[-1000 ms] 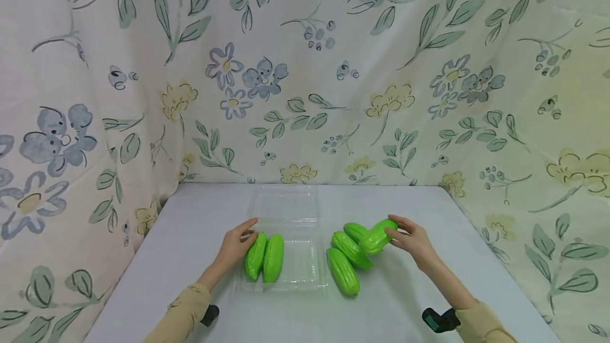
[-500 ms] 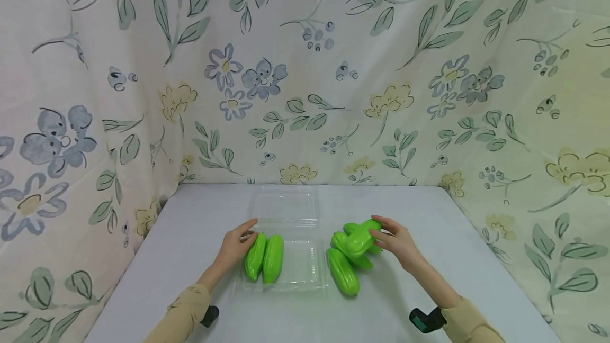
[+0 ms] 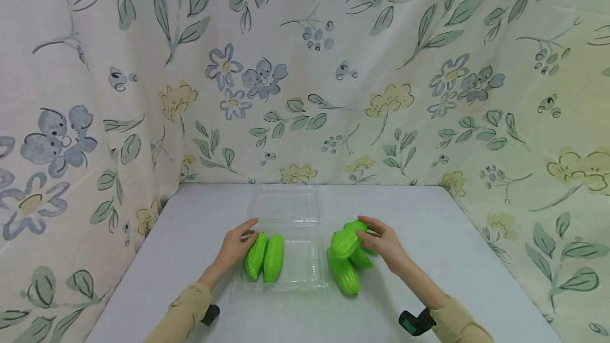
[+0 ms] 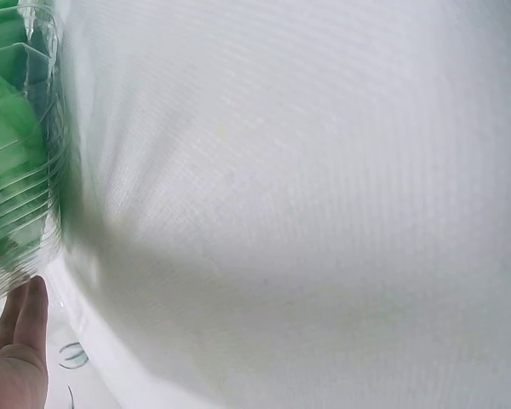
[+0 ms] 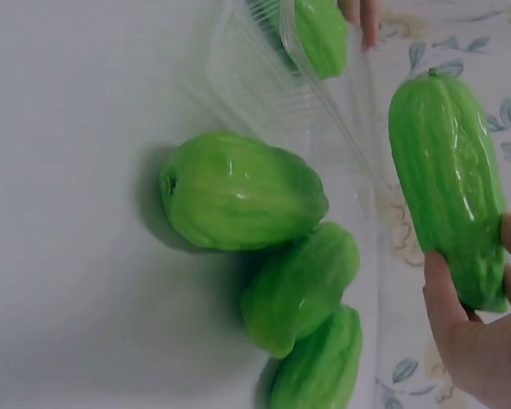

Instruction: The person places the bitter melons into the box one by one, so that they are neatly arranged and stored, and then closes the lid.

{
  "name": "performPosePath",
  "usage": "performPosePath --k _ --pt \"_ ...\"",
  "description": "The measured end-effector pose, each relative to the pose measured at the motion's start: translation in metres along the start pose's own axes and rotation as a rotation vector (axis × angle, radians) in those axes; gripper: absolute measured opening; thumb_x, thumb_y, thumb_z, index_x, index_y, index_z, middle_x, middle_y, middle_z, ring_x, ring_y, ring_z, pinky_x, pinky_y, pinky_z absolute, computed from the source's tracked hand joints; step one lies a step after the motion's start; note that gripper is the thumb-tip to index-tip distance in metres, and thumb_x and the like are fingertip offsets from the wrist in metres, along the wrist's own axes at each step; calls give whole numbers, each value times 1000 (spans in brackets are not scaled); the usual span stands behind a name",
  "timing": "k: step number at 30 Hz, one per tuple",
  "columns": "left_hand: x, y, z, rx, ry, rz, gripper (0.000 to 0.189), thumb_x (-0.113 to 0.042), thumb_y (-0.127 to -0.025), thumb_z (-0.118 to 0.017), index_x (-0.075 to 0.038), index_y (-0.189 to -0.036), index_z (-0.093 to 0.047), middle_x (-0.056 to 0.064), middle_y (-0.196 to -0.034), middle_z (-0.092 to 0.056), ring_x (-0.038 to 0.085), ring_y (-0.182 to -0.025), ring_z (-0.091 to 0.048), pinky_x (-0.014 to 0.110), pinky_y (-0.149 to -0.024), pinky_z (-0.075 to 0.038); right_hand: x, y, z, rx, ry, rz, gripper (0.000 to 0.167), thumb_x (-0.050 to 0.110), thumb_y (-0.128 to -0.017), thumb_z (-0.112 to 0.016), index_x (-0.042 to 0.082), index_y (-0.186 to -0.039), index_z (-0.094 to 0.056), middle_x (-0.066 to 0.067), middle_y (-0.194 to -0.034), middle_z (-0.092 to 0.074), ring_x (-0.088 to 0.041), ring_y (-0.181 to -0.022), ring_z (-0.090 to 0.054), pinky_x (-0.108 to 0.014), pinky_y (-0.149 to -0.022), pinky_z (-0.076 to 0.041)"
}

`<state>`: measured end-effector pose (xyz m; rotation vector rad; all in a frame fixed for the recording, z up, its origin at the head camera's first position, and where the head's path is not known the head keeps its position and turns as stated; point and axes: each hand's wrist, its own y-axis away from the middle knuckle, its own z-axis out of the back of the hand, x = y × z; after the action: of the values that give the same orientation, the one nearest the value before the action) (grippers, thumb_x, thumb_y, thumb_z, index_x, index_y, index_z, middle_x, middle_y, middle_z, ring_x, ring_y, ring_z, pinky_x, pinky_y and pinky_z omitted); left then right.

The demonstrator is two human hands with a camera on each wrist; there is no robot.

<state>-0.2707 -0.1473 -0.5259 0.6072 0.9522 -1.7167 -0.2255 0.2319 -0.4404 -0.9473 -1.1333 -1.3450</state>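
Note:
A clear plastic clamshell container [image 3: 305,263] lies with its lid [image 3: 283,205] folded back. Two glossy green ridged gourds stand side by side in its left part, an outer one [image 3: 256,258] and an inner one [image 3: 274,259]. My left hand [image 3: 240,245] touches the container's back left corner; the left wrist view shows straight fingers [image 4: 32,315] against its wall. Raised above the table, another green gourd [image 3: 346,242] is gripped at one end by the thumb and fingers of my right hand [image 3: 388,247]. Below it lie a front gourd [image 5: 243,192], a middle gourd [image 5: 302,290] and a back gourd [image 5: 319,366].
The white table [image 3: 200,210] meets a floral curtain [image 3: 305,68] along its back edge, and more of the cloth hangs at both sides. The container stands left of the loose gourds, with a strip of bare table between.
My right hand has carried its gourd to the left, from over the back of the loose ones to over the front one. My left hand and the container have kept their places.

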Motion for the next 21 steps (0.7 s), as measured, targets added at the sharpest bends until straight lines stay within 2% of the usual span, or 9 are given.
performPosePath --k 4,12,21 --pt "0 0 0 0 -5 -6 42 -6 -91 -61 -1 -132 -54 19 -135 -54 33 -104 -66 43 -87 -58 1 0 -6 4 8 5 50 16 -91 -63 7 -137 -48 -22 -141 -45 -38 -129 -46 -35 -91 -57" --pt "1 0 0 2 6 -4 42 -6 -91 -61 -1 -132 -54 19 -135 -54 33 -104 -66 43 -88 -57 7 1 -20 40 -24 38 49 13 -92 -61 5 -138 -47 -22 -142 -45 -38 -128 -47 -38 -93 -56" --pt "1 0 0 5 1 -1 42 -6 -91 -62 -1 -132 -54 19 -135 -54 33 -103 -66 43 -88 -57 7 -5 -37 52 -63 53 48 11 -90 -63 6 -136 -50 -21 -140 -48 -34 -123 -53 -40 -91 -57"
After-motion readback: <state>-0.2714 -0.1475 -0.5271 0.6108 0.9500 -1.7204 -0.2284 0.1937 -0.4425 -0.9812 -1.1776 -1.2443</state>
